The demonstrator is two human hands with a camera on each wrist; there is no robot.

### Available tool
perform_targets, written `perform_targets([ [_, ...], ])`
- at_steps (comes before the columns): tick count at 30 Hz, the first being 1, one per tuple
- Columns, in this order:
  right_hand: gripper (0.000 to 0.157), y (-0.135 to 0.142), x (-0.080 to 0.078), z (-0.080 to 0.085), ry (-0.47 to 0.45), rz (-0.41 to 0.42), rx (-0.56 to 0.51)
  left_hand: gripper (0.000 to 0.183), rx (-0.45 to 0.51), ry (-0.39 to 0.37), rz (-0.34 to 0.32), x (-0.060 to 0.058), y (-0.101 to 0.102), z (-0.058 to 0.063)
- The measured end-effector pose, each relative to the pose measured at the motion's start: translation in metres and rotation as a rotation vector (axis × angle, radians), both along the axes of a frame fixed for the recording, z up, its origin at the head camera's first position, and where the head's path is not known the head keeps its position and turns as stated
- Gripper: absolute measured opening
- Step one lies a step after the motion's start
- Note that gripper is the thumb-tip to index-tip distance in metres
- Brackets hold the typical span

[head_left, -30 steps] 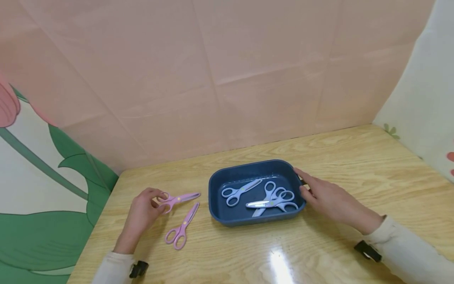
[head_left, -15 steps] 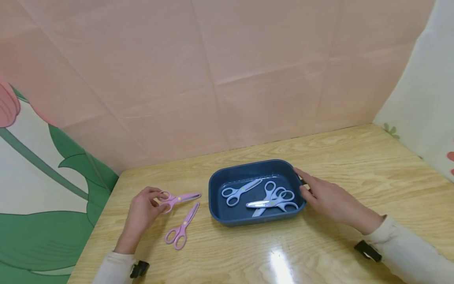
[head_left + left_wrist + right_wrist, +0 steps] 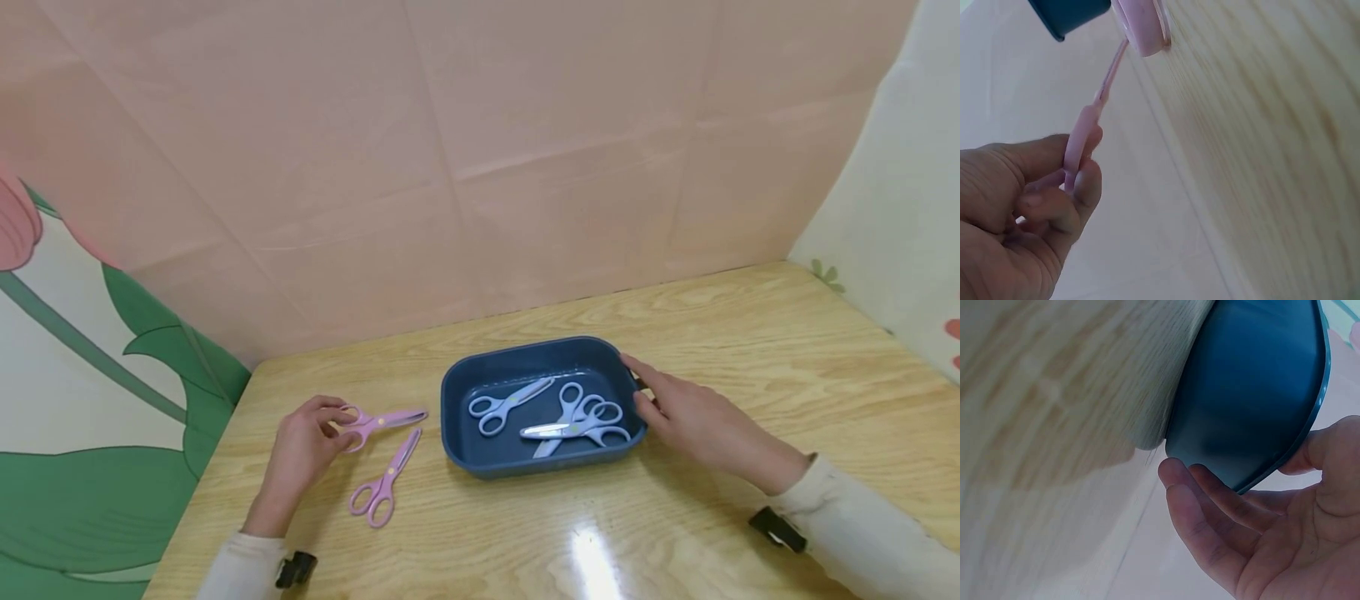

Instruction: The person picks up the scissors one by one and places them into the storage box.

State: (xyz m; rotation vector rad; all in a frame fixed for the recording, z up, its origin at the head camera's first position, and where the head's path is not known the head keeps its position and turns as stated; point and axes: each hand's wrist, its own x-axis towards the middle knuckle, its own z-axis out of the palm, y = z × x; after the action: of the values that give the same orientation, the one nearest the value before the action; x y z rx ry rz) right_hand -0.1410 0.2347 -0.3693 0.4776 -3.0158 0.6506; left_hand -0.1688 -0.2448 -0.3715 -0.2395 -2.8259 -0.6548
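My left hand [image 3: 303, 442] pinches the handle loops of a pair of pink scissors [image 3: 378, 421]. In the left wrist view, thumb and fingers close on the pink handle [image 3: 1079, 140], and the blades point away from the hand. A second pair of pink scissors [image 3: 386, 479] lies on the table just beside it. My right hand [image 3: 697, 421] holds the right end of a dark blue rectangular box [image 3: 510, 471]. In the right wrist view, the thumb is at the rim and the fingers lie along the outer wall [image 3: 1241, 394]. Several light blue scissors [image 3: 510, 407] lie inside the box, some overlapping.
The wooden table [image 3: 465, 542] reaches back to a pink cloth backdrop [image 3: 450, 167]. A panel with green leaves [image 3: 90, 500] borders it on the left, a pale panel [image 3: 892, 217] on the right.
The held pink scissors have shifted very slightly to the right, their tips nearer the box. The right hand, the box and the other scissors stay where they were.
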Motion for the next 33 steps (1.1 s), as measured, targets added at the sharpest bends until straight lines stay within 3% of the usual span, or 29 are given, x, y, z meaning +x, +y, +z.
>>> perform_targets([
  [4,0.056,0.0001,-0.0001,-0.0001,-0.002,0.001,-0.001,0.021,-0.029,-0.005,-0.024,-0.0008,0.0001,-0.0012],
  [19,0.056,0.0010,-0.0006,0.0000,-0.021,-0.003,-0.002,0.020,0.016,-0.004,0.022,0.0001,0.0021,-0.0001],
  [28,0.057,0.0006,-0.0005,0.0007,-0.029,-0.009,-0.001,0.022,0.084,0.013,0.034,0.0010,0.0039,0.0014],
  [33,0.056,0.0005,-0.0003,0.0015,-0.026,-0.010,0.003,0.029,0.230,-0.067,0.036,0.0023,0.0052,0.0030],
])
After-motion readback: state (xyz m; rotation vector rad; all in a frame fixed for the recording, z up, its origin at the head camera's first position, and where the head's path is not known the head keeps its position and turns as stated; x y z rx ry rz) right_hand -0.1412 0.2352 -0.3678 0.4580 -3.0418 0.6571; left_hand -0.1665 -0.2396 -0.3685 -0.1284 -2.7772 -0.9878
